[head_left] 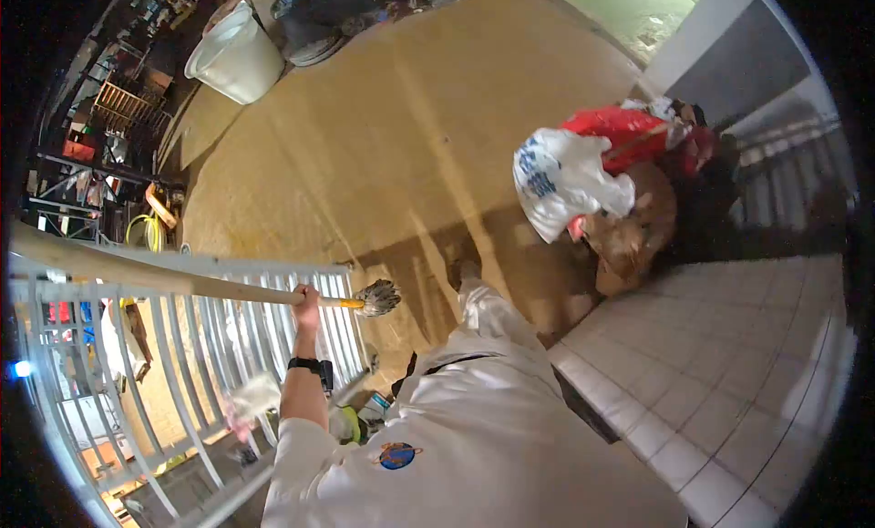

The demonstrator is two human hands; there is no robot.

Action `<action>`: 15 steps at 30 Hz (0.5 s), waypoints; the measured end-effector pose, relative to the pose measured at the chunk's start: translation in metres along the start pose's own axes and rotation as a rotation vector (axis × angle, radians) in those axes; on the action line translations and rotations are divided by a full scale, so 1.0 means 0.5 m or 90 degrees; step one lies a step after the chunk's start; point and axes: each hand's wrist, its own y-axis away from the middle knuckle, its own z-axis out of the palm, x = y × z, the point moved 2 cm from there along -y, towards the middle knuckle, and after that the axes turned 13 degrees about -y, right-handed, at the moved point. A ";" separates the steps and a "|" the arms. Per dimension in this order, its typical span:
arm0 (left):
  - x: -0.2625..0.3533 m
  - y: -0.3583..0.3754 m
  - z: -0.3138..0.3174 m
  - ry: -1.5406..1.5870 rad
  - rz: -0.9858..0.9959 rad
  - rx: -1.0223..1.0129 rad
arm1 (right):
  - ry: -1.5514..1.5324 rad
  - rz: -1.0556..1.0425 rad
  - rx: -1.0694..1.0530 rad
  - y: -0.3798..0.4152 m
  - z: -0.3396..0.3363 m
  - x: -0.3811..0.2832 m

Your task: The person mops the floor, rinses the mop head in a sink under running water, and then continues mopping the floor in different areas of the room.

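Note:
My left hand (pixel 308 302) is wrapped round the wooden handle of a mop (pixel 228 289), close to its yellow collar. The mop's grey, stringy head (pixel 378 297) sticks out just past my hand, raised above the brown floor. From there the long handle runs off to the left, over a metal railing (pixel 196 346). A dark watch band circles my left wrist. My right hand is out of view.
A white bucket (pixel 239 56) stands at the far left of the brown floor (pixel 383 145). To the right, white and red plastic bags (pixel 561 182) lie by a brown sack-like item (pixel 633 227). A white tiled ledge (pixel 720 346) runs along my right side.

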 end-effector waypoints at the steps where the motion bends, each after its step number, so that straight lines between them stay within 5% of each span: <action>1: 0.029 -0.034 0.016 -0.001 0.001 0.022 | 0.025 -0.003 -0.006 -0.014 0.051 -0.053; 5: 0.137 -0.228 0.053 -0.014 0.061 0.019 | 0.178 0.000 0.005 -0.065 0.262 -0.338; 6: 0.145 -0.279 0.052 -0.022 0.046 0.025 | -0.068 0.078 -0.037 -0.192 0.217 -0.348; 7: 0.150 -0.334 0.055 -0.031 0.033 0.029 | -0.062 0.068 -0.040 -0.229 0.244 -0.412; 8: 0.172 -0.359 0.067 -0.039 -0.142 0.093 | -0.069 0.057 -0.079 -0.243 0.282 -0.473; 9: 0.140 -0.423 0.067 -0.032 -0.143 0.098 | -0.075 0.047 -0.119 -0.262 0.330 -0.534; 10: 0.087 -0.497 0.058 -0.002 -0.116 0.095 | 0.118 -0.053 0.041 -0.173 0.489 -0.630; 13: 0.096 -0.655 0.065 -0.011 -0.117 0.129 | 0.102 -0.135 -0.113 -0.281 0.600 -0.711; 15: 0.114 -0.755 0.084 -0.041 -0.141 0.171 | 0.085 -0.130 -0.080 -0.344 0.693 -0.728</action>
